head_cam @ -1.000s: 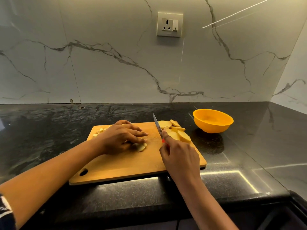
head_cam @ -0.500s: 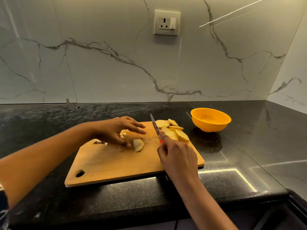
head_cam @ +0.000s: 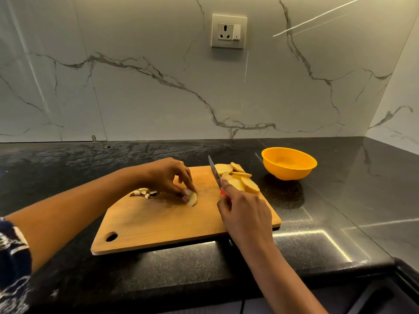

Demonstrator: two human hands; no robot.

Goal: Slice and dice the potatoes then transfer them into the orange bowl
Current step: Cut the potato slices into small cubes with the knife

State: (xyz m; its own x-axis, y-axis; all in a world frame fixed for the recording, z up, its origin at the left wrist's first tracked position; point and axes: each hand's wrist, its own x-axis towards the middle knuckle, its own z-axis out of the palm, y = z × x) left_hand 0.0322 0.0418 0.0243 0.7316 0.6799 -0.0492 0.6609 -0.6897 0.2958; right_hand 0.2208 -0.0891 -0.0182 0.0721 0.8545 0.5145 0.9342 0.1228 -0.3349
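Mid cutting board (head_cam: 170, 223), the left hand (head_cam: 169, 175) pinches a potato slice (head_cam: 192, 198) (long axis front-to-back) just beside the knife (head_cam: 214, 172) the right hand (head_cam: 246, 214) grips.

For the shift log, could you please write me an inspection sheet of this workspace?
Surface: black stone counter, wooden cutting board on it.
Job's things: potato slices piled at the board's far right; lone potato slice mid-board; diced pieces far left; orange bowl right of the board, no potato seen inside.
Clutter: nothing seen.
Grippers: left hand holds the lone potato slice; right hand grips a red-handled knife, tip pointing away.
Cables: nothing seen.
Surroundings: marble-patterned wall with a socket and switch plate.
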